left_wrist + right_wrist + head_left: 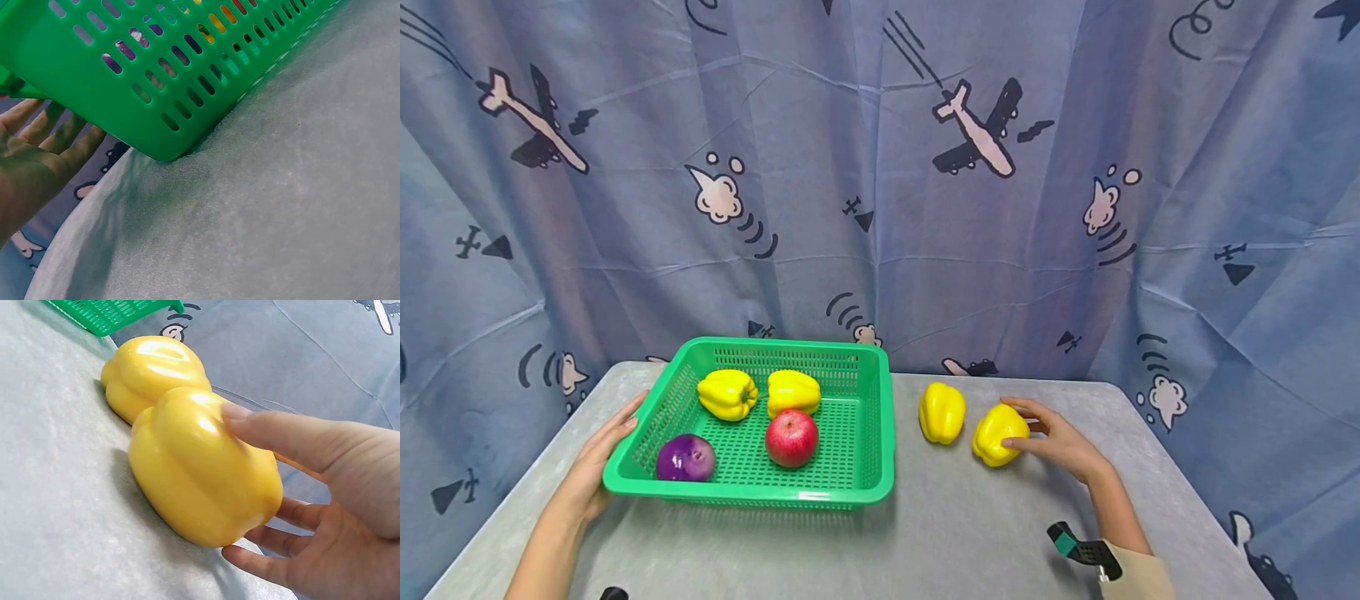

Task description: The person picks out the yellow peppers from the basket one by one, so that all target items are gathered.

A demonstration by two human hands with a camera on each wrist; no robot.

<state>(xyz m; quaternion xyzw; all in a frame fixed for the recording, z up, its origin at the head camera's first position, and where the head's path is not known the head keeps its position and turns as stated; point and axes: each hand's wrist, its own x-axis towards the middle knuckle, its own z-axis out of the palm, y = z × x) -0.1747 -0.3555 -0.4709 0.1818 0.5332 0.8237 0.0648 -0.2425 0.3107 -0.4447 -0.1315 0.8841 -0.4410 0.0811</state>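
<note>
A yellow bell pepper point(1001, 435) is between the thumb and fingers of my right hand point(1060, 446), on the right of the table. In the right wrist view the thumb lies on top of that pepper point(200, 469) and the fingers reach round its far end. Just left of it is a second yellow bell pepper point(942, 412). My left hand point(597, 467) rests against the left side of a green plastic basket point(748, 493). Seen from the left wrist, its fingers point(81, 150) stretch out, fairly straight, beside the basket wall below the rim.
Inside the basket lie two yellow bell peppers point(727, 394), a red apple point(792, 438) and a round purple vegetable point(686, 458). The grey table point(970, 533) ends at a blue curtain point(820, 167) with printed planes behind it.
</note>
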